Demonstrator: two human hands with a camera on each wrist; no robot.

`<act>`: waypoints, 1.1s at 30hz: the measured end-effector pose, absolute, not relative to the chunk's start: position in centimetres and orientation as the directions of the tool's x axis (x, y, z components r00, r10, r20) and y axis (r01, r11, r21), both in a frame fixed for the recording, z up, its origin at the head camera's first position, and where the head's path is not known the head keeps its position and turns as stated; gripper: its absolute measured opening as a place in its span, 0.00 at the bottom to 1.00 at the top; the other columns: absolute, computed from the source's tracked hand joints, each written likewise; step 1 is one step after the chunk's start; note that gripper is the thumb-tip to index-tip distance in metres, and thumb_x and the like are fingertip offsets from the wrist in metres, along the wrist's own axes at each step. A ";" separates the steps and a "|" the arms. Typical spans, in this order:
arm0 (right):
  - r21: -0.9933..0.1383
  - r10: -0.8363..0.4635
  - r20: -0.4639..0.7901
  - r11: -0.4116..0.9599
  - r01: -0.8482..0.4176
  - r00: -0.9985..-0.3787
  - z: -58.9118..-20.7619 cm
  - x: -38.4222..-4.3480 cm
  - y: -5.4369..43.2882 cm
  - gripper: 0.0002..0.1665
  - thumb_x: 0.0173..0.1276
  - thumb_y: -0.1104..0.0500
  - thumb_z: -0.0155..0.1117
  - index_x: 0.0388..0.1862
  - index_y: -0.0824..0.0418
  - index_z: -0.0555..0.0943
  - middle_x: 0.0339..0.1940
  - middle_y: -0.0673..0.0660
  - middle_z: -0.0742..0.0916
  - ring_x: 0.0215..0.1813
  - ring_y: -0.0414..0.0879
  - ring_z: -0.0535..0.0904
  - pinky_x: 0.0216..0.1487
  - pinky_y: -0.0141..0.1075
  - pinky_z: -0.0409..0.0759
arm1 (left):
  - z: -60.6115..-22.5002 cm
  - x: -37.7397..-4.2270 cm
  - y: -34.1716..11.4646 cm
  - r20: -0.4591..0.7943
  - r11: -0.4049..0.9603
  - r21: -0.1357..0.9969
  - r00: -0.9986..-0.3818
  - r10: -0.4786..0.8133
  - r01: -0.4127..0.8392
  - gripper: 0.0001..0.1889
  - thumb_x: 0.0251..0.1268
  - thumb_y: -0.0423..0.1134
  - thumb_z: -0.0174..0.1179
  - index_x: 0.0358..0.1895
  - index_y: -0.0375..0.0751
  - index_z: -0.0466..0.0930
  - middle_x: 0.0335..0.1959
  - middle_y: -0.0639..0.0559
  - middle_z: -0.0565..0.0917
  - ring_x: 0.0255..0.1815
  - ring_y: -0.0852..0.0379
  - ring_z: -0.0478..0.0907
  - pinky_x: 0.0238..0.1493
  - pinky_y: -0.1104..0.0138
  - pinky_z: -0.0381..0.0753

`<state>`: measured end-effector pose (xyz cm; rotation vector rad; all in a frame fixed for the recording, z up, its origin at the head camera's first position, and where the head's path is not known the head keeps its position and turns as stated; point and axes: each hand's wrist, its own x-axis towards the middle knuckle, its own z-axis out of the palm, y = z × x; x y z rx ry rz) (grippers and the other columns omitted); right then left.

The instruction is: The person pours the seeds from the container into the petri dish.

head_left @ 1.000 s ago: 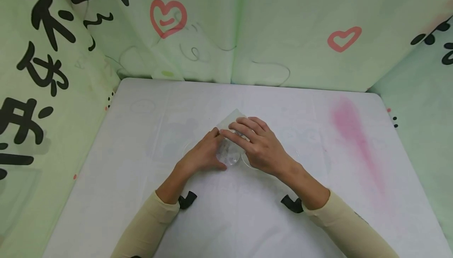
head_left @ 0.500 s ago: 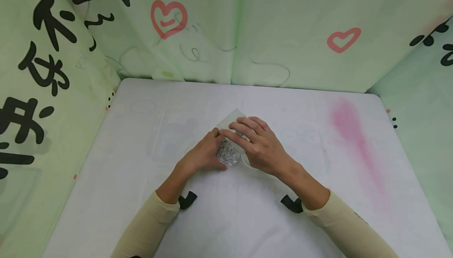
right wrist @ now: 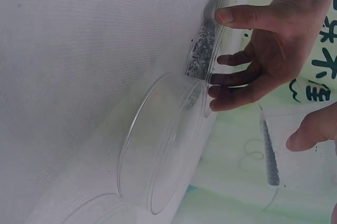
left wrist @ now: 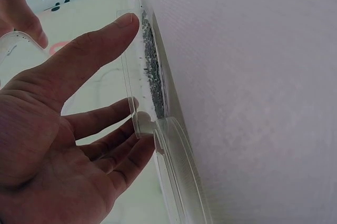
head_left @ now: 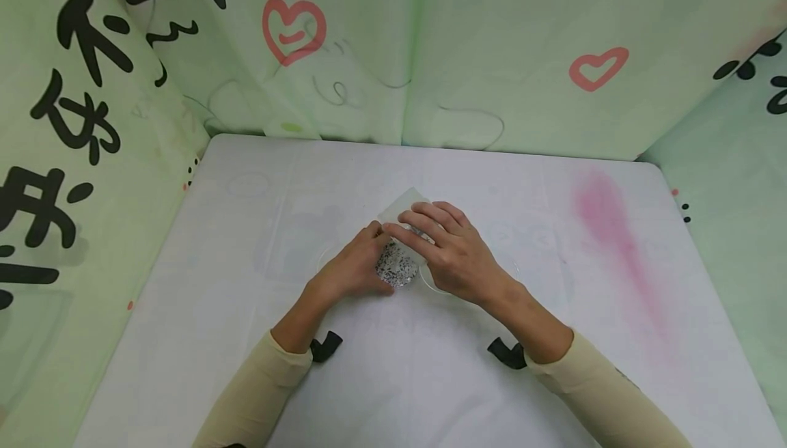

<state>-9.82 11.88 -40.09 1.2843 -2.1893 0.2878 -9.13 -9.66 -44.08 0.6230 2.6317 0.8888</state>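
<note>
Near the table's middle, my left hand point(head_left: 353, 267) holds a round clear petri dish point(left wrist: 129, 76) by its sides, thumb at the near edge and fingers at the far edge. Dark granules point(head_left: 396, 266) lie spread over the dish's bottom. Over the dish, my right hand point(head_left: 458, 253) pinches a clear plastic bag point(right wrist: 303, 166). A line of dark granules point(right wrist: 271, 153) shows along one edge of the bag in the right wrist view. From the head view, the right fingers cover part of the bag and the dish's far side.
Another clear dish point(right wrist: 152, 145) stands beside the filled one, partly under my right hand in the head view. A further clear rim point(right wrist: 100, 197) lies past it. White cloth covers the table point(head_left: 406, 366); green printed curtains point(head_left: 492, 59) surround it.
Dark granules have come into the dish, which looked almost clear a second ago, and they now cover its visible bottom densely. Both hands and the bag have stayed nearly in place.
</note>
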 end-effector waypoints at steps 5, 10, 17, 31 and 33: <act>0.100 -0.727 0.579 0.514 -0.852 -0.370 -40.1 -9.8 11.9 0.38 0.62 0.77 0.55 0.69 0.53 0.80 0.60 0.54 0.83 0.68 0.54 0.74 0.70 0.49 0.71 | -44.1 -9.1 -9.7 -0.134 0.717 0.627 -0.865 0.484 0.305 0.51 0.43 0.37 0.86 0.74 0.34 0.69 0.59 0.40 0.72 0.57 0.46 0.72 0.61 0.55 0.79; 0.098 -0.727 0.579 0.512 -0.853 -0.370 -40.1 -9.8 11.8 0.38 0.61 0.77 0.55 0.69 0.53 0.80 0.61 0.54 0.83 0.68 0.54 0.74 0.70 0.50 0.71 | -44.1 -9.1 -9.7 -0.134 0.718 0.626 -0.864 0.485 0.305 0.51 0.43 0.38 0.86 0.74 0.35 0.69 0.58 0.41 0.72 0.56 0.47 0.72 0.60 0.55 0.79; 0.091 -0.728 0.577 0.509 -0.856 -0.371 -40.1 -9.7 11.8 0.38 0.63 0.77 0.55 0.69 0.53 0.80 0.61 0.54 0.83 0.69 0.53 0.74 0.70 0.50 0.71 | -44.1 -9.1 -9.7 -0.124 0.720 0.617 -0.863 0.489 0.319 0.50 0.43 0.38 0.86 0.73 0.32 0.70 0.54 0.42 0.72 0.54 0.48 0.72 0.59 0.56 0.80; 0.087 -0.734 0.570 0.502 -0.860 -0.370 -40.0 -9.7 11.8 0.37 0.63 0.77 0.55 0.69 0.53 0.80 0.61 0.54 0.83 0.68 0.53 0.75 0.71 0.50 0.71 | -44.1 -9.2 -9.7 -0.110 0.719 0.602 -0.856 0.505 0.347 0.49 0.42 0.37 0.86 0.71 0.28 0.71 0.49 0.43 0.71 0.49 0.50 0.70 0.55 0.57 0.79; 0.089 -0.734 0.570 0.501 -0.861 -0.368 -40.0 -9.7 11.8 0.37 0.63 0.77 0.55 0.69 0.53 0.80 0.61 0.54 0.83 0.68 0.53 0.75 0.70 0.50 0.71 | -44.0 -9.2 -9.7 -0.112 0.718 0.604 -0.856 0.505 0.345 0.49 0.42 0.37 0.86 0.71 0.28 0.70 0.49 0.43 0.71 0.49 0.50 0.70 0.55 0.56 0.79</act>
